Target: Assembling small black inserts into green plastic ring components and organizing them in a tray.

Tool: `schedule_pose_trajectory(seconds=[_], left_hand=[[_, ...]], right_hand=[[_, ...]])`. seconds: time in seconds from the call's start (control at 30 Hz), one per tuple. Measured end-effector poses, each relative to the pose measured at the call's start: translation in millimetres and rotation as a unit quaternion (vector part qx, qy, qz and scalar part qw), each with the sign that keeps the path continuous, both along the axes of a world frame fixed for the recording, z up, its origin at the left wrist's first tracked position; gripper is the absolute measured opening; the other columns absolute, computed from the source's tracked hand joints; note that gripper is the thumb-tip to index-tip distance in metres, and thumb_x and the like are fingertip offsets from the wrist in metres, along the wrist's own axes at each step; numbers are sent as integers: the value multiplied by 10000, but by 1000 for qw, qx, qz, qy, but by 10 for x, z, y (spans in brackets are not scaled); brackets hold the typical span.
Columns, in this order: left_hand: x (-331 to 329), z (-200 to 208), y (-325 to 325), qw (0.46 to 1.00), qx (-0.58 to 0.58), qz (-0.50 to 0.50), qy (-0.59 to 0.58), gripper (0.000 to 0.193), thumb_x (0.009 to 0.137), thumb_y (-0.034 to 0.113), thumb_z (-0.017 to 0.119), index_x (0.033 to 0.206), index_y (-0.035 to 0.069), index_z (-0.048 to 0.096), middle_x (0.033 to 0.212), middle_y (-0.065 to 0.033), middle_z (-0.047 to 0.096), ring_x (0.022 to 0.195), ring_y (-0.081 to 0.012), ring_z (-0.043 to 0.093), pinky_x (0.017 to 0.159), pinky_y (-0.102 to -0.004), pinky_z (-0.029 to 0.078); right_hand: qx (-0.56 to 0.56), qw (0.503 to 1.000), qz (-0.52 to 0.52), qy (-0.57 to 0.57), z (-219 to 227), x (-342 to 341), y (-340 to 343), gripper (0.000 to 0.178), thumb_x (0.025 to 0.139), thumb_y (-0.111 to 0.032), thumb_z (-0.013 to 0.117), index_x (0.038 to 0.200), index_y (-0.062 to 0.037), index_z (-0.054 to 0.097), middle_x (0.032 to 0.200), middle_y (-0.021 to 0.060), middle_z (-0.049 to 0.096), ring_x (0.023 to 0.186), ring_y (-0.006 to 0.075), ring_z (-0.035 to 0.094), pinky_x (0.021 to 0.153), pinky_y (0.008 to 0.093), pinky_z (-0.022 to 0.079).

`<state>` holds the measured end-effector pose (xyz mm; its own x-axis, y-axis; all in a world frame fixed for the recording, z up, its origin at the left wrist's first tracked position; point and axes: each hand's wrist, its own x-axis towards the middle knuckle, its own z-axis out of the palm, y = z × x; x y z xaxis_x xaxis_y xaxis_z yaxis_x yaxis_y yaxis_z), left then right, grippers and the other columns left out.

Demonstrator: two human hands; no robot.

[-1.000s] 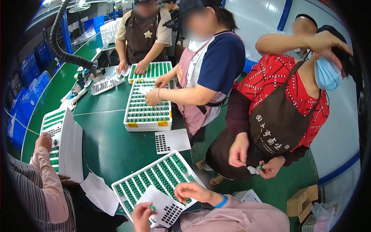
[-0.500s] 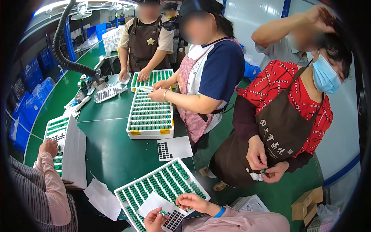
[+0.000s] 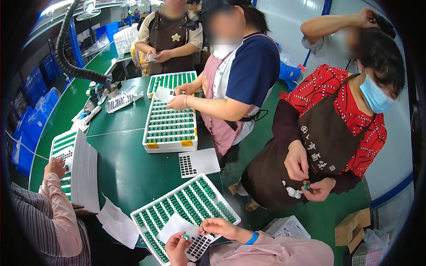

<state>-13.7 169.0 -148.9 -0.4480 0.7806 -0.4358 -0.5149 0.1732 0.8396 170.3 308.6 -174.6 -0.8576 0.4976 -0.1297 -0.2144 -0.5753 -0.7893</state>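
At the bottom, my left hand (image 3: pixel 176 249) pinches a small round green-and-white part (image 3: pixel 185 237). Close to its right, my right hand (image 3: pixel 220 228), with a blue wristband, has thumb and forefinger pressed together; whatever lies between the fingertips is too small to name. Beneath both hands, a white sheet with rows of small black stickers (image 3: pixel 200 246) rests on a white foam tray (image 3: pixel 141 230). Rows of green parts (image 3: pixel 191 195) fill that tray, with white strips between them.
Co-workers' hands (image 3: pixel 306 177) hold a similar part at right; others (image 3: pixel 182 97) hold a sheet over a stacked tray (image 3: pixel 171 146). At left, a hand (image 3: pixel 55 167) works at upright trays (image 3: pixel 86 177). A sticker sheet (image 3: pixel 202 162) and blank sheet (image 3: pixel 117 224) lie on the green table (image 3: pixel 120 155).
My right fingertips have closed together beside the part in my left hand. The middle co-worker now holds a sheet over the tray; the far one's hands have lifted off their tray.
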Motion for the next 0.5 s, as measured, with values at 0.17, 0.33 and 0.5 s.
schedule_pose_trajectory(seconds=[0.17,0.33,0.5], left_hand=[[34,8,7,1000,13,5,-18,191,958,58,654,1139,-1,670,886,-48,676,762,-129,644,668,-248,544],[137,110,-22,1000,-6,-10,0,233,967,57,639,1193,2,660,920,-49,692,779,-141,655,699,-248,549],[230,383,165,996,-76,34,23,172,920,31,644,1085,-17,652,921,-61,674,822,-148,665,743,-296,582]], right_hand=[[-24,1000,10,-16,15,63,-76,114,1029,-144,558,1010,-32,572,1118,82,628,1079,168,604,923,309,481],[-35,999,27,-25,48,103,-127,134,1032,-152,555,987,-28,578,1077,66,633,1018,153,594,906,311,471],[-26,996,-36,-79,360,73,-71,188,1017,-211,596,980,-39,662,941,25,674,855,121,602,799,287,478]])
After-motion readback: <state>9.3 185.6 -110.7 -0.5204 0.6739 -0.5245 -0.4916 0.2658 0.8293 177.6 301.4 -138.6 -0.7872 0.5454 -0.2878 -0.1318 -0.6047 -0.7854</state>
